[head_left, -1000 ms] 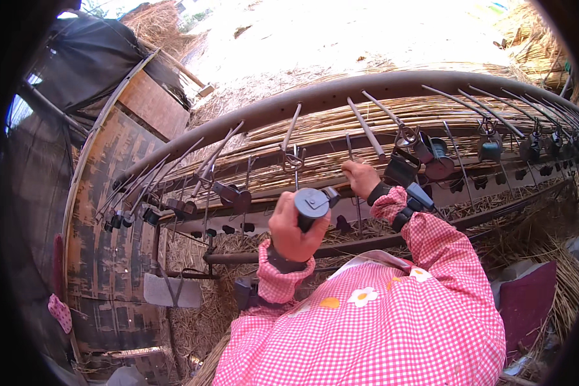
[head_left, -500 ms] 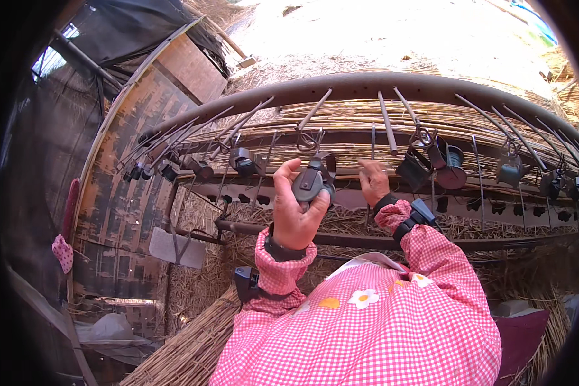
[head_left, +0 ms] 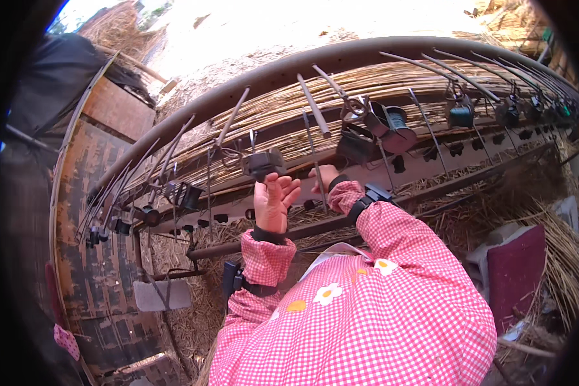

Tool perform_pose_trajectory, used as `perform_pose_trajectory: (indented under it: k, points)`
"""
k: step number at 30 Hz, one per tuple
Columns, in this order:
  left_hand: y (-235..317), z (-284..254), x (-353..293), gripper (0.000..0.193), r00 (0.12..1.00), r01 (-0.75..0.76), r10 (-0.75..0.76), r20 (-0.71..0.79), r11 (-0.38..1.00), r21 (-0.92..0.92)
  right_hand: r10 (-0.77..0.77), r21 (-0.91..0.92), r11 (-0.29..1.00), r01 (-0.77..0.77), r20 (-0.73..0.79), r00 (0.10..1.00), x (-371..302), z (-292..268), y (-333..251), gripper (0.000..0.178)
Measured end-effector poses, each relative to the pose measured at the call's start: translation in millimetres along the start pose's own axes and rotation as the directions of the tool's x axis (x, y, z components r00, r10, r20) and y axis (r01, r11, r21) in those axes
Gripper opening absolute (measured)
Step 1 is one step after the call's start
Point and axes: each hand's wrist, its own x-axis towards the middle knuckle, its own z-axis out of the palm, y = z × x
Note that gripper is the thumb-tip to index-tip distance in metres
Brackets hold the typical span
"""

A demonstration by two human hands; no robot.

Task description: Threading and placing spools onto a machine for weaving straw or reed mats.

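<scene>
My left hand (head_left: 275,204) is raised with its fingers apart, just below a dark spool holder (head_left: 264,163) that hangs from the frame. Its fingertips come up to the holder's lower edge; whether they touch it I cannot tell. To its right, my right hand (head_left: 325,178) is beside a thin upright metal rod (head_left: 312,145), its fingers drawn together. Anything between those fingers is too small to make out. Further right hang a paired dark holder (head_left: 356,147) and a spool of green twine (head_left: 399,132).
A long curved metal pipe (head_left: 273,71) with slanting pegs runs across, over a layer of reeds (head_left: 283,106). Below is a lower metal bar (head_left: 328,225). A worn wooden board (head_left: 103,219) stands left, a grey pad (head_left: 161,295) near it. A maroon panel (head_left: 514,276) is at right.
The view has shifted right, so the frame appears tilted. My left hand has let go of the round spool holder, which now hangs above it. My right hand is now nearer the left.
</scene>
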Motion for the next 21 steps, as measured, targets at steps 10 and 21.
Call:
perform_pose_trajectory:
  k: [10,21]
  points:
    - [-99.8,14.4,23.0,0.019,0.664,-0.746,-0.323,0.674,-0.227,0.626,-0.358,-0.718,0.691,0.089,-0.232,0.904,-168.9,-56.2,169.0,0.023]
    - [-106.5,12.5,25.5,0.024,0.675,-0.735,-0.162,0.720,-0.232,0.637,-0.409,-0.662,0.749,0.022,-0.437,0.801,-231.2,-84.8,208.3,0.024]
